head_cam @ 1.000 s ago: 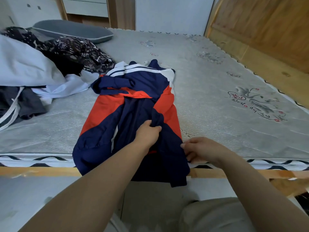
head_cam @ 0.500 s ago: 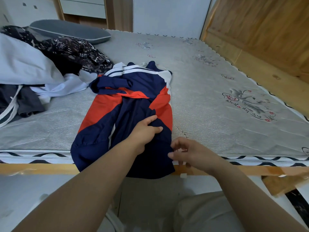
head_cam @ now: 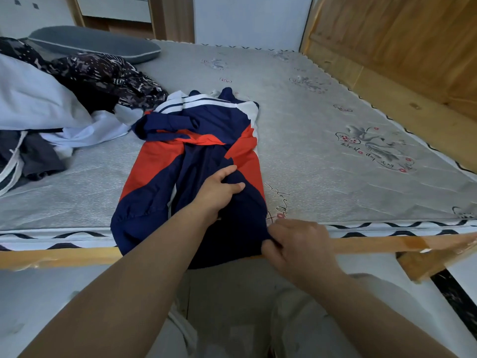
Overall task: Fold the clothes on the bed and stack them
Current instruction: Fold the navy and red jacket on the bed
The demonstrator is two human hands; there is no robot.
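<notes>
Across the middle of the frame, a navy, red and white jacket [head_cam: 196, 161] lies lengthwise on the grey mattress [head_cam: 335, 177], its collar end toward the top of the frame and its hem hanging over the near edge, past the wooden bed rail [head_cam: 51, 257]. It looks partly folded: the sleeves are drawn in over the body, and the sides seem turned in to make a narrow strip.

The left hand [head_cam: 219, 189], at centre frame, presses on the navy cloth with its fingers curled into a bunched fold, the thumb stretched out to the right; I judge it is pinning the middle so the layers do not slide. The right hand [head_cam: 296, 244], lower and to the right, is closed in a pinch on the hem's right corner, just where the cloth drops over the mattress edge. That grip looks meant to tug the edge straight, or to lift the hem for a fold up toward the collar; I cannot tell which.

At the left edge of the frame sits a heap of unfolded clothes [head_cam: 51, 112]: pale blue cloth, a dark patterned piece and something dark grey with white straps. A grey pillow [head_cam: 95, 46] lies behind it at the upper left. No finished stack shows anywhere on the bed, so the job seems to be at an early stage.
</notes>
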